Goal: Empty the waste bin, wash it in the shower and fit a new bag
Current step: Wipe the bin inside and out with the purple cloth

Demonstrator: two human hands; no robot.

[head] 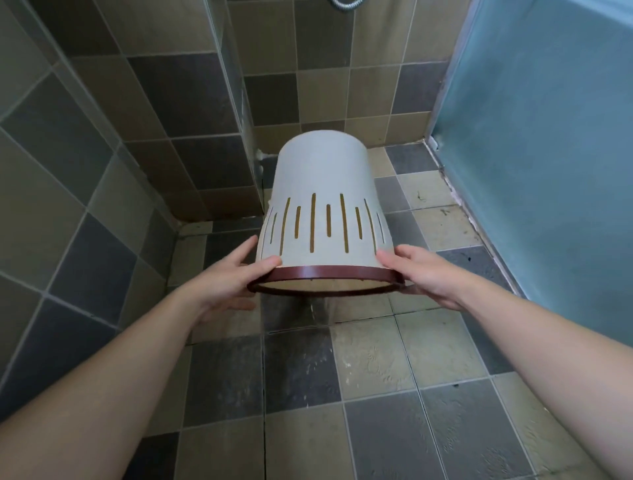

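Note:
A pale grey waste bin [322, 178] with vertical slots and a dark red rim ring [325, 279] hangs upside down and tilted over the shower floor, its mouth facing down towards me. My left hand [229, 284] grips the rim on the left side, thumb on the wall. On the right side my right hand [428, 274] holds the rim the same way. A thin stream of water [317, 311] runs out of the mouth onto the tiles. No bag is visible in the bin.
The tiled shower floor [370, 359] is wet below the bin. Tiled walls [102, 137] close in on the left and behind; a frosted blue-green glass panel [548, 137] stands on the right. A piece of metal shower hose [342, 4] shows at the top edge.

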